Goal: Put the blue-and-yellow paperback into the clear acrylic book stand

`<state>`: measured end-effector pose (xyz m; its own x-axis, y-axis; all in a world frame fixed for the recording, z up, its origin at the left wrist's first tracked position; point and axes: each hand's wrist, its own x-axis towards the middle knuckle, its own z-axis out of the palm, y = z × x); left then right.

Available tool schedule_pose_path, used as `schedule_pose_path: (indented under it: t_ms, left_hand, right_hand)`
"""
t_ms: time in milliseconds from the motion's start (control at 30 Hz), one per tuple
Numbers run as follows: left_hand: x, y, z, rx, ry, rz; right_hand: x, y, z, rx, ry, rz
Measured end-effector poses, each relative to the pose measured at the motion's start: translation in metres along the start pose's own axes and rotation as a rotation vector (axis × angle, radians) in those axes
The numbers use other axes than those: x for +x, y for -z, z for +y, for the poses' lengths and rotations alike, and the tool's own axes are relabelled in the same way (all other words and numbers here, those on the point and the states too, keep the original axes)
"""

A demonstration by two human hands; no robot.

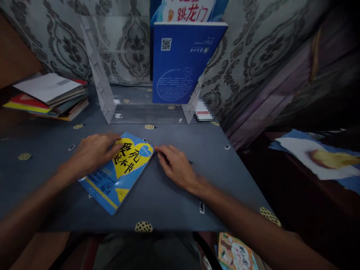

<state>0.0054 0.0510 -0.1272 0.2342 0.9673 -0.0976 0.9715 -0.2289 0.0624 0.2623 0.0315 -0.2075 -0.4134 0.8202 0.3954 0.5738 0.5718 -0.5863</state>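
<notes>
Currently, Two Hands Are Flanking a Blue-and-Yellow Book

The blue-and-yellow paperback [128,172] is lying flat and aslant on the cloth-covered worktop [171,206], its heart design facing up. The left hand [92,152] is reaching over its left edge, fingertips touching the cover near the top; that hand's grip is standing apart, thumb away from fingers. The right hand [178,168] is hovering or resting at the upper right corner with bent fingers; whether its grip is closing on the corner, the view is not telling. Beyond them, a clear acrylic rack [146,115] is standing on the worktop, and a dark blue book [180,62] is leaning upright at its right side. A book stack [50,93] is sitting at the far left.
</notes>
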Motion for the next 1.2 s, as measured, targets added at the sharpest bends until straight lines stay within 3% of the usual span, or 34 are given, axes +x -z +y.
schedule_pose_path:
  t_ms: [100,167,367,533,667,900,1100,1200]
  left_hand:
    - [-0.005,-0.011,-0.03,-0.072,0.031,0.019]
    - [-0.01,-0.019,-0.039,-0.143,0.015,0.013]
    - [-0.017,-0.029,-0.039,-0.204,0.021,0.058]
    - [-0.02,-0.027,-0.037,-0.311,0.044,-0.022]
    - [-0.022,-0.027,-0.035,-0.305,0.054,-0.014]
    - [-0.023,-0.027,-0.032,-0.241,0.063,0.002]
    - [-0.034,-0.038,-0.018,-0.02,0.092,0.142]
    - [-0.034,-0.039,-0.023,-0.149,0.1,0.158]
  right_hand:
    - [-0.008,-0.007,-0.012,0.004,0.064,-0.014]
    - [-0.013,-0.012,-0.021,0.012,0.089,-0.015]
    - [0.005,-0.021,-0.014,0.138,0.063,-0.05]
    - [0.026,-0.023,0.002,0.233,0.048,-0.101]
    - [0.002,-0.02,-0.012,0.146,0.09,-0.121]
    - [-0.057,-0.005,-0.062,0.054,0.194,-0.178]
    - [-0.061,-0.008,-0.07,0.041,0.186,-0.151]
    - [-0.056,-0.011,-0.068,0.041,0.194,-0.134]
